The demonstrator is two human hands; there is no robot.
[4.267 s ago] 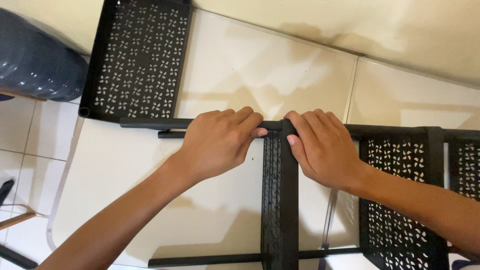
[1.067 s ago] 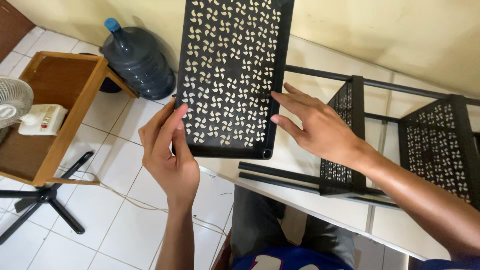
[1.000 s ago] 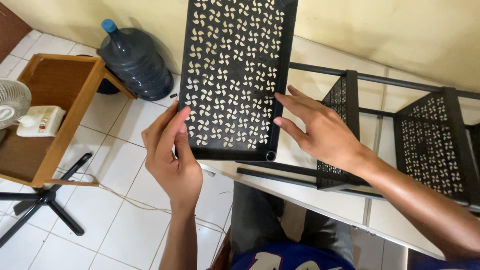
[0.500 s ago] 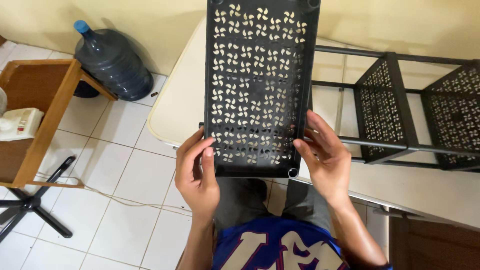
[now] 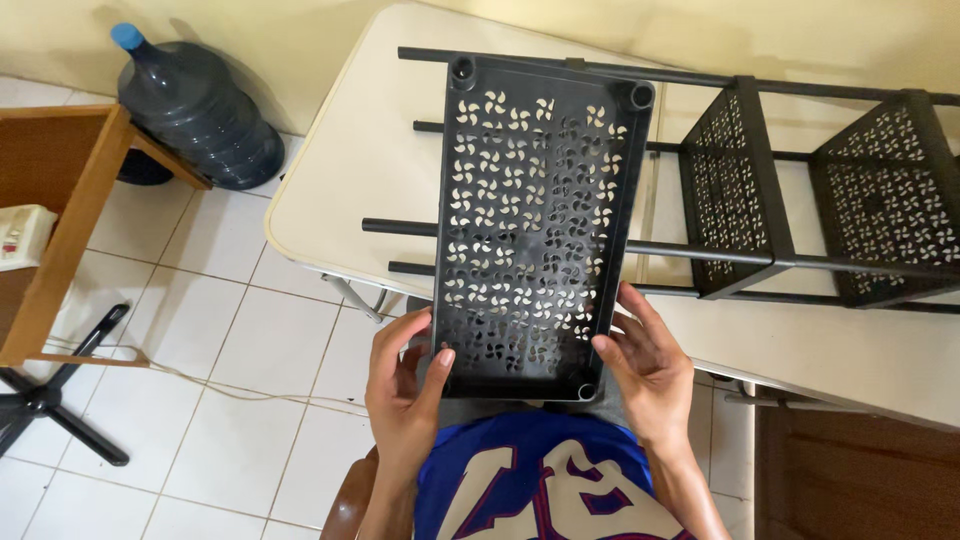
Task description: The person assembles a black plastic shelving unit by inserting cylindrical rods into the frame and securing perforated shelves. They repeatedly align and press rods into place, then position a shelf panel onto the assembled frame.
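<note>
1. At 10 o'clock we see a big dark blue plastic water bottle (image 5: 200, 115) standing on the white tiled floor (image 5: 230, 400), next to a brown wooden desk (image 5: 70, 215). It is well apart from our hands.
2. Our left hand (image 5: 405, 395) grips the near left corner of the black plastic shelf panel with pinwheel holes (image 5: 535, 220). The thumb lies on top and the fingers curl under the edge, so the panel cannot tip.
3. The panel is held flat in the middle, stretching up to 12 o'clock over the cream table (image 5: 365, 170). It sits over four thin black rods (image 5: 400, 227).
4. Our right hand (image 5: 650, 365) clasps the near right corner the same way, keeping both sides level.
5. At 2 o'clock lies the black rack frame with two more shelves (image 5: 820, 200), on its side on the table.
</note>
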